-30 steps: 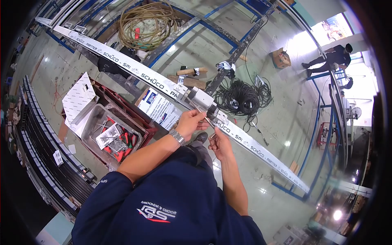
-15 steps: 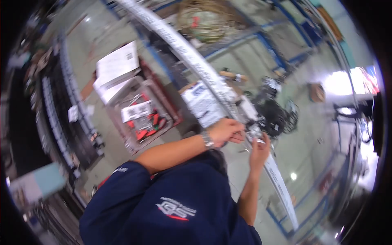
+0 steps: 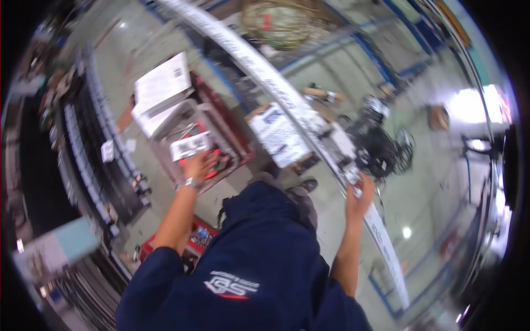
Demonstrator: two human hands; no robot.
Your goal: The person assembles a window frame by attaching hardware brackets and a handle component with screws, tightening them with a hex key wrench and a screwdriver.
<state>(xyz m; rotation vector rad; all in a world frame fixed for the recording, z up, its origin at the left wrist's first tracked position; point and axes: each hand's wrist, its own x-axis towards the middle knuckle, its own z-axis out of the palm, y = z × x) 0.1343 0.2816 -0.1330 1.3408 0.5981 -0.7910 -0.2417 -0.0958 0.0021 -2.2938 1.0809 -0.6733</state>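
Observation:
My left hand (image 3: pixel 200 164) reaches over the bin (image 3: pixel 165 157) on the left, fingers stretched out beside the red-handled tools (image 3: pixel 222 160). A white label sheet (image 3: pixel 190 145) lies just above its fingertips. Whether the fingers touch a tool is hard to see. On the right, my right hand (image 3: pixel 361 193) is closed around a small shiny metal part (image 3: pixel 353 177), held against the long white-wrapped profile (image 3: pixel 276 91). A pale box-like block (image 3: pixel 341 142) sits on the profile just beyond that part.
A clipboard with a printed sheet (image 3: pixel 279 135) lies left of the profile. Black coiled cables (image 3: pixel 381 157) are to its right. White boxes (image 3: pixel 163 91) stand behind the bin. A red tray (image 3: pixel 201 237) of small parts is low by my left side. Blue frames (image 3: pixel 381 60) stand beyond.
My left hand has left the metal part at the profile and swung left to the bin. My right hand stays at the part. The view has shifted slightly.

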